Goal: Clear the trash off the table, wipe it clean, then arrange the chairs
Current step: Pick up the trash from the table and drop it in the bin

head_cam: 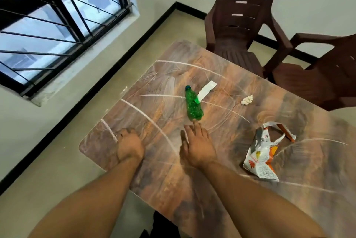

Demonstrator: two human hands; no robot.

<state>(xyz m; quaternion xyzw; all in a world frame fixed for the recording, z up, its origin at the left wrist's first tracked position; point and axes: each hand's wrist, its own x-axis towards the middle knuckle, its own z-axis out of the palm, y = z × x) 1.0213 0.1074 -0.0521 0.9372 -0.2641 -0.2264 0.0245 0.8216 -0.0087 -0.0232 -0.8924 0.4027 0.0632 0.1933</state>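
Note:
A crushed green plastic bottle (193,105) with a blue cap lies on the brown patterned table (221,160). My right hand (196,145) is stretched flat towards it, one fingertip just reaching its base. My left hand (129,144) rests on the table near the left corner, holding nothing, with its fingers bent under. A white paper strip (207,90) lies beside the bottle. A crumpled tissue ball (247,100) sits farther right. A torn white and orange snack wrapper (264,153) lies at the right of my right hand.
Two dark brown plastic chairs stand at the table's far side, one (240,25) straight, the other (317,75) turned at an angle. A barred window (57,25) is in the wall at left. White chalky smears streak the tabletop.

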